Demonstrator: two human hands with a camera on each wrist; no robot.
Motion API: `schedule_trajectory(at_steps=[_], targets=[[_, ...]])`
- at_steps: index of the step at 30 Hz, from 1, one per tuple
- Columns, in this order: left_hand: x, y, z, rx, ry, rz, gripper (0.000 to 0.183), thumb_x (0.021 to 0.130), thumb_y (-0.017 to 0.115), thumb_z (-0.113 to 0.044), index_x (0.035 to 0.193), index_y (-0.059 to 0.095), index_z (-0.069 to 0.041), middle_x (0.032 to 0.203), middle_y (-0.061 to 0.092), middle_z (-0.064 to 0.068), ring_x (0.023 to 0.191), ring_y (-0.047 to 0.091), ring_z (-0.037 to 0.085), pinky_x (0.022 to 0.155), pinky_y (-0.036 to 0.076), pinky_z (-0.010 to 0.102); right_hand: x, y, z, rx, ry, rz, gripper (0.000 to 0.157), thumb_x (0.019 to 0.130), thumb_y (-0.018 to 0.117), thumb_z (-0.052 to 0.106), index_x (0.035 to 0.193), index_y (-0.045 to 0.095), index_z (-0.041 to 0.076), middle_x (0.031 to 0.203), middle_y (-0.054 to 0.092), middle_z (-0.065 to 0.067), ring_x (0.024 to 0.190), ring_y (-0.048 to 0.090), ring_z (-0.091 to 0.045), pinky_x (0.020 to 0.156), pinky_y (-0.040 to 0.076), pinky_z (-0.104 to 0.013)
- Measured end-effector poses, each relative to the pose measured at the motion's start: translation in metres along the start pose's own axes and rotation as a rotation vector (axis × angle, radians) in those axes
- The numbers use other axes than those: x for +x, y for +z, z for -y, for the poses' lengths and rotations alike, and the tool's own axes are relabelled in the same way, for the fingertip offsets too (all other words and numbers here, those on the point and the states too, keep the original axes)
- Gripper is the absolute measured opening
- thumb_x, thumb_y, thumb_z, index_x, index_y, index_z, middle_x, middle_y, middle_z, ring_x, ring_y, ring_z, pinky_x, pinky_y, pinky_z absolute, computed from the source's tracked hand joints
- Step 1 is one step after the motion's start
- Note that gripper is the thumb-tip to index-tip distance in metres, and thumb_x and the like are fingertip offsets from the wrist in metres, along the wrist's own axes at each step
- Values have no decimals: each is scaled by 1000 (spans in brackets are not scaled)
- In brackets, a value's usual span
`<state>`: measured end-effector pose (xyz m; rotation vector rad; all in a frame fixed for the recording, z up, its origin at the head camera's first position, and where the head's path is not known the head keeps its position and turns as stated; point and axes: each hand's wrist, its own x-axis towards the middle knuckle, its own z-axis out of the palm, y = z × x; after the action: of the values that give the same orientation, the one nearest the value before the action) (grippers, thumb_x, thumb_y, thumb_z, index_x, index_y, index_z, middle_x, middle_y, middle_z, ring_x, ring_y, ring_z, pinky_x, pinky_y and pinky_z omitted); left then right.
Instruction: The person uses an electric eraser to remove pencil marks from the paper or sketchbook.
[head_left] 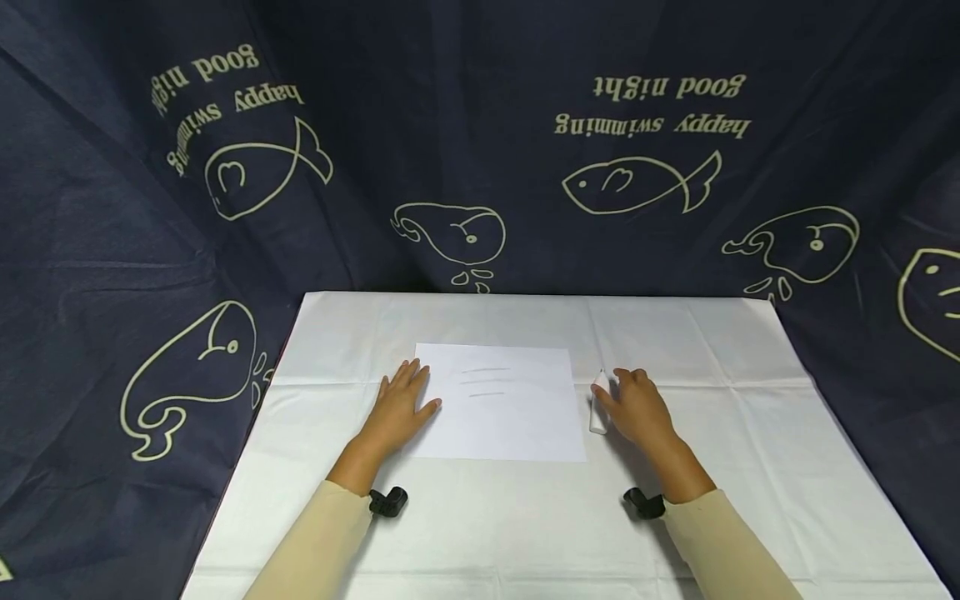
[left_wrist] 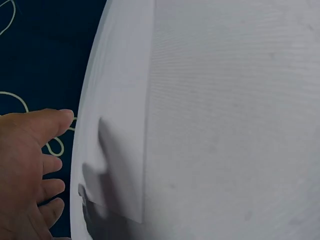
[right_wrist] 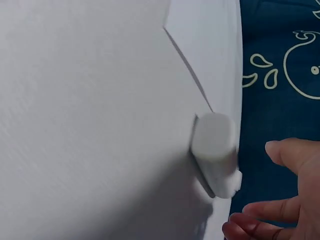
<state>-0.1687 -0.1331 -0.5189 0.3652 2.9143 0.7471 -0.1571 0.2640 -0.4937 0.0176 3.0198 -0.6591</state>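
Note:
A white sheet of paper (head_left: 510, 425) with several short grey strokes on its upper part lies on the white-covered table. My left hand (head_left: 396, 412) has its fingers spread at the sheet's left edge, thumb toward the strokes; whether it touches the paper I cannot tell. Just right of the sheet is a slim white bottle (head_left: 597, 419) with a narrow dark-tipped point, much like a correction pen. Over it reaches my right hand (head_left: 643, 414), thumb crossing its upper part in the head view. The right wrist view shows a gap between the fingers (right_wrist: 270, 210) and the bottle (right_wrist: 215, 145).
The white cloth (head_left: 480, 525) on the table has fold creases. Behind and at the sides hangs a dark blue curtain (head_left: 465, 125) with fish and whale drawings. A black wrist camera (head_left: 388, 502) sits at my left cuff, another camera (head_left: 643, 503) at my right.

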Motion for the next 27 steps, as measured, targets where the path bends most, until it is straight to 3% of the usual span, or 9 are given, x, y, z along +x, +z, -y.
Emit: schedule_trajectory(at_steps=[6,15,20,27], targets=[[-3,4,1,23,12,23,73,101,60,-43,157,35,-4,168,23,17,158,14,37,124,7,66,2,10,-2,2,44,13,67,101,57,42,135,49,-16,121,55,-39,105,62,-52,88,52,-60],[-8,10,-2,48,18,64,70,100,61,-41,155,39,-3,168,22,17,158,16,35,121,9,70,2,15,-6,38,53,11,55,97,65,35,121,58,-14,95,70,-24,80,68,-32,66,54,-44],[-10,12,-6,52,11,54,70,99,62,-41,154,41,-2,167,25,18,157,18,37,120,9,72,3,14,-5,51,43,0,48,93,65,27,119,62,-13,90,71,-22,74,66,-29,65,54,-44],[-10,16,-14,69,1,43,69,100,61,-40,153,41,0,166,26,22,156,19,40,120,7,73,4,7,-5,54,25,-4,46,94,63,24,121,64,-13,97,68,-26,80,65,-31,70,54,-46]])
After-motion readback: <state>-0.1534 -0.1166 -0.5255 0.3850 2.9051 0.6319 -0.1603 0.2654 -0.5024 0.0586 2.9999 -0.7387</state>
